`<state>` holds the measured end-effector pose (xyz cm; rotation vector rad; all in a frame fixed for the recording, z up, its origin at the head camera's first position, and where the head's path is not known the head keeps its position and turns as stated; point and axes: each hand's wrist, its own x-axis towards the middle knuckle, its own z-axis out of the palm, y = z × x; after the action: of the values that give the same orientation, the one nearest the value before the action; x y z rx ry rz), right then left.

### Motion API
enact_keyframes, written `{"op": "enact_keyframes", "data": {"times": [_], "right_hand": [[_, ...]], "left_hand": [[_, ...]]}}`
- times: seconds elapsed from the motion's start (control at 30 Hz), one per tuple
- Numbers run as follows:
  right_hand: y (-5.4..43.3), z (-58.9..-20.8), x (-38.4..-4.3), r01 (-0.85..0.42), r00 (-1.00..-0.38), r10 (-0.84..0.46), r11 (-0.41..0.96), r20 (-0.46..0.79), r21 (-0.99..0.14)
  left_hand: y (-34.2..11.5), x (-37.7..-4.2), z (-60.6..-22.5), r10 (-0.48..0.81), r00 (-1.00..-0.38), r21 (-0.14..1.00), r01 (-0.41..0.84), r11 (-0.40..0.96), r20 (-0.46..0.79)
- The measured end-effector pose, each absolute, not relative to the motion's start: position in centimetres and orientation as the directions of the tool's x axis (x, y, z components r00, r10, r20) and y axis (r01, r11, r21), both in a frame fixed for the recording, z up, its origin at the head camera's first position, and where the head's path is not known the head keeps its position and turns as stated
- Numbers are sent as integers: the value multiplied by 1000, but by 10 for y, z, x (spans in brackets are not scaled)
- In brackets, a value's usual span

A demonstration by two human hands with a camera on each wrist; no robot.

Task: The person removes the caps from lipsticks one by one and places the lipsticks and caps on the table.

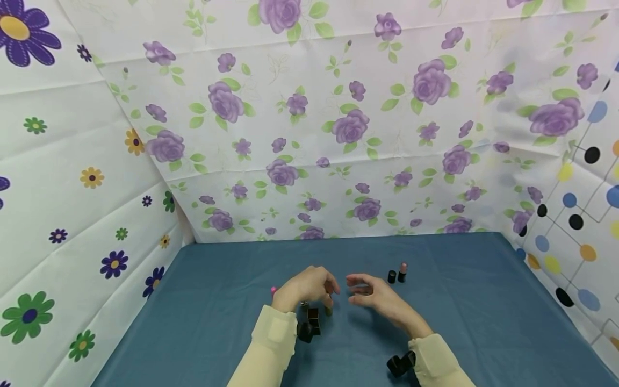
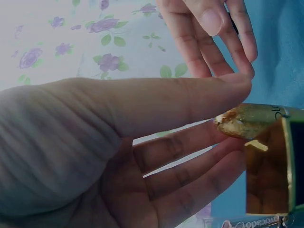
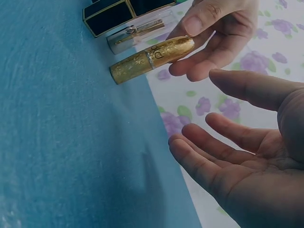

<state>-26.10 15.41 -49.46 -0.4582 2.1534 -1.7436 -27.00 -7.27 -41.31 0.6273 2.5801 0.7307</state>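
Note:
My left hand [image 1: 314, 285] has its thumb and fingers around the tapered top of a gold, glittery lipstick tube [image 3: 152, 59], which stands upright on the blue table. In the left wrist view the thumb lies on one side of the tube [image 2: 256, 121] and the fingers on the other. My right hand [image 1: 374, 293] hovers just to the right, palm toward the left hand, fingers spread and holding nothing. A black case with gold edges [image 1: 313, 317] stands close to the gold tube, and a clear tube [image 3: 137, 35] is beside it.
At the right rear stand an uncapped pink lipstick [image 1: 402, 272] and a black cap [image 1: 391, 277]. A pink-topped item [image 1: 273, 291] shows behind the left wrist. Flowered cloth [image 1: 309, 134] walls the back of the blue table [image 1: 222, 301], with patterned cloth on both sides.

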Motion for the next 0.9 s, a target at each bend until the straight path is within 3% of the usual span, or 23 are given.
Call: {"op": "enact_keyframes", "data": {"times": [0.4,0.9], "right_hand": [[153,-500,-263,-29,-890,-452,198,-65,-980],[154,-506,-264,-26,-855,-515,143,-52,-989]], "left_hand": [[-71,-271,-420,504,-837,527,337,780,-212],[-72,-278,-415,560,-821,673,353,650,-109]]}}
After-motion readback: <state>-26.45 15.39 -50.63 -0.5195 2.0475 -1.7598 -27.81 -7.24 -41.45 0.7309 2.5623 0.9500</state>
